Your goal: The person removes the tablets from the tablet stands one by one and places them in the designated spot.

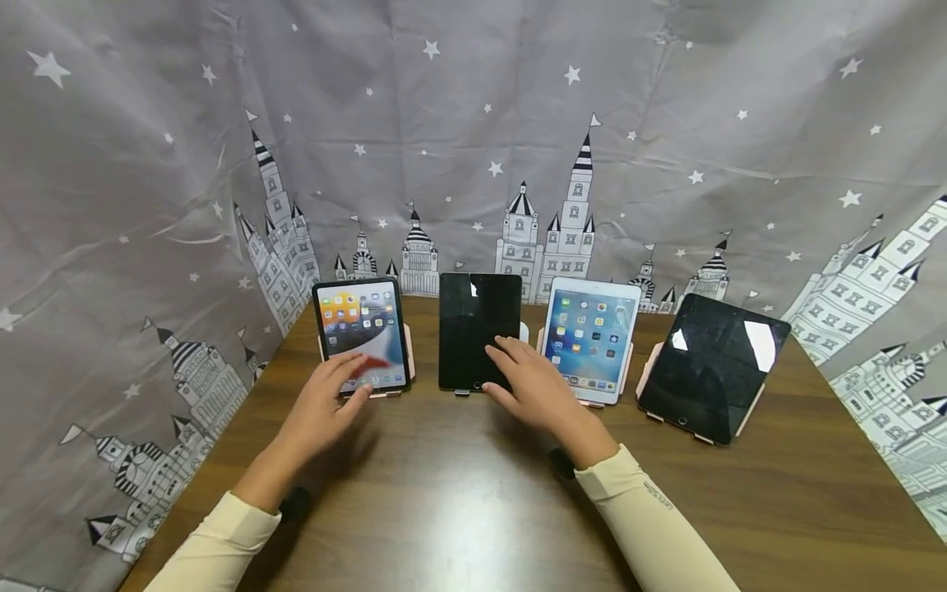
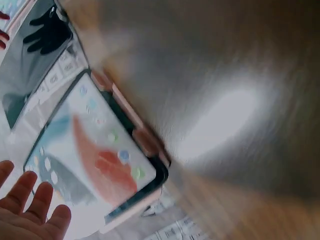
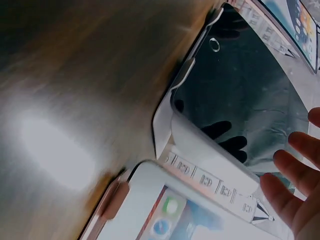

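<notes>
My left hand (image 1: pixel 318 407) is held in front of the leftmost tablet (image 1: pixel 358 312), its fingers extended over the lower part of the lit home screen. In the left wrist view the fingertips (image 2: pixel 37 200) overlap that tablet's edge, and nothing is gripped. The right hand (image 1: pixel 540 386), fingers spread, is before a black tablet (image 1: pixel 473 321) whose screen is dark. Its fingers (image 3: pixel 300 172) reflect in the dark glass in the right wrist view. Close beside this hand leans a white tablet (image 1: pixel 592 329) showing app icons.
Another dark-screened black tablet (image 1: pixel 710 370) leans at an angle on a pink stand (image 1: pixel 649 370) at the right. The tablets stand along the back of a brown wooden table (image 1: pixel 473 493). Behind them hangs a grey curtain (image 1: pixel 473 107) printed with castles and stars.
</notes>
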`<state>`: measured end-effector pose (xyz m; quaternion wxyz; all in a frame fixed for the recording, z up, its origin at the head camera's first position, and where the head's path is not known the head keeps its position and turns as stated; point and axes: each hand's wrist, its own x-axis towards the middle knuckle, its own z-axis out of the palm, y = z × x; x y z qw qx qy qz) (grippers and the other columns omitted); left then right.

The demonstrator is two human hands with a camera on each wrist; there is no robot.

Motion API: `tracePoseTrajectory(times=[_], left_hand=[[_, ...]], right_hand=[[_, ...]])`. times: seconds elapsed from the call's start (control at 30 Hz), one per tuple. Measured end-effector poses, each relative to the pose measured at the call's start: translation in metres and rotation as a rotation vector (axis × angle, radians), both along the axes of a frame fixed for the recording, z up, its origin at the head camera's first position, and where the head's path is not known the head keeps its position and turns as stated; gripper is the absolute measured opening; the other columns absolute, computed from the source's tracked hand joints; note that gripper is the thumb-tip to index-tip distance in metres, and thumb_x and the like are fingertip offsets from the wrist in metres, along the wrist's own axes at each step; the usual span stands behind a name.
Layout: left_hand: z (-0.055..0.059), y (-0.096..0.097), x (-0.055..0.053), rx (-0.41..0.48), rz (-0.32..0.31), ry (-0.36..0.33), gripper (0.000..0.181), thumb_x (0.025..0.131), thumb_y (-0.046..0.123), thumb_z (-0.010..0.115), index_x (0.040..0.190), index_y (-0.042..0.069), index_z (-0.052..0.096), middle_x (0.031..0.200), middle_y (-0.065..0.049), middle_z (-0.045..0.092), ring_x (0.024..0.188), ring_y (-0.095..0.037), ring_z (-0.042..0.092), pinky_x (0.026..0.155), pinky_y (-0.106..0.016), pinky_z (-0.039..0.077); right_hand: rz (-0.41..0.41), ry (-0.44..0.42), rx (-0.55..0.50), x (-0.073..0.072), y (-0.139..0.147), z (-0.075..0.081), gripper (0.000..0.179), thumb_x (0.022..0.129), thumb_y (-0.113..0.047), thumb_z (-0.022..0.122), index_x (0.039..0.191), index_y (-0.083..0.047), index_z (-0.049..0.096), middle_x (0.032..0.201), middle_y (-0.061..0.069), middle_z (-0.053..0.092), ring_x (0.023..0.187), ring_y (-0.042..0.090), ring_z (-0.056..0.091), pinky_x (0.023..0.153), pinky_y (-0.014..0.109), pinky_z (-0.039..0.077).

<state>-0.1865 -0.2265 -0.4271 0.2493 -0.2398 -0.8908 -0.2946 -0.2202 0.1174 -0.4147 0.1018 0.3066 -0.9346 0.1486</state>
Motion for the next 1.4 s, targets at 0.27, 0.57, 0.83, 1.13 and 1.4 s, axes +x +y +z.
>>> tracePoseTrajectory(times=[0.27, 0.57, 0.83, 1.13, 1.4], left_hand=[[0.008, -0.011, -0.009, 0.06, 0.084, -0.011, 0.041, 0.086, 0.007, 0.073, 0.124, -0.006, 0.062, 0.124, -0.021, 0.061, 0.115, -0.04, 0.055, 0.099, -0.058, 0.041], [0.01, -0.018, -0.031, 0.167, 0.108, -0.023, 0.03, 0.086, -0.001, 0.071, 0.114, -0.006, 0.066, 0.108, -0.02, 0.064, 0.095, -0.036, 0.059, 0.082, -0.039, 0.045], [0.016, -0.023, -0.044, 0.273, 0.165, -0.042, 0.025, 0.087, -0.001, 0.068, 0.112, -0.008, 0.066, 0.099, -0.02, 0.062, 0.083, -0.034, 0.053, 0.069, -0.029, 0.039], [0.025, -0.036, -0.05, 0.33, 0.217, -0.073, 0.027, 0.09, -0.002, 0.064, 0.116, -0.009, 0.065, 0.107, -0.023, 0.061, 0.094, -0.034, 0.061, 0.079, -0.009, 0.042], [0.025, -0.041, -0.058, 0.343, 0.294, -0.11, 0.03, 0.092, 0.005, 0.063, 0.119, -0.007, 0.064, 0.107, -0.022, 0.061, 0.092, -0.033, 0.063, 0.076, -0.012, 0.043]], right_hand=[[0.074, 0.108, -0.082, -0.02, -0.025, 0.003, 0.051, 0.097, -0.036, 0.064, 0.137, -0.006, 0.058, 0.138, 0.014, 0.056, 0.127, 0.03, 0.052, 0.106, 0.046, 0.042], [0.085, 0.166, -0.081, -0.031, -0.046, 0.013, 0.047, 0.096, -0.034, 0.066, 0.132, -0.006, 0.061, 0.129, 0.01, 0.063, 0.118, 0.026, 0.058, 0.102, 0.04, 0.047], [0.114, 0.186, -0.119, -0.039, -0.066, 0.019, 0.044, 0.095, -0.03, 0.067, 0.131, -0.005, 0.061, 0.126, 0.009, 0.064, 0.116, 0.024, 0.059, 0.099, 0.038, 0.048], [0.099, 0.184, -0.14, -0.051, -0.094, 0.023, 0.042, 0.096, -0.031, 0.066, 0.129, -0.006, 0.062, 0.122, 0.008, 0.066, 0.113, 0.022, 0.061, 0.097, 0.035, 0.049], [0.058, 0.175, -0.191, -0.063, -0.109, 0.025, 0.037, 0.096, -0.028, 0.066, 0.125, -0.006, 0.064, 0.121, 0.008, 0.067, 0.112, 0.022, 0.063, 0.095, 0.036, 0.05]])
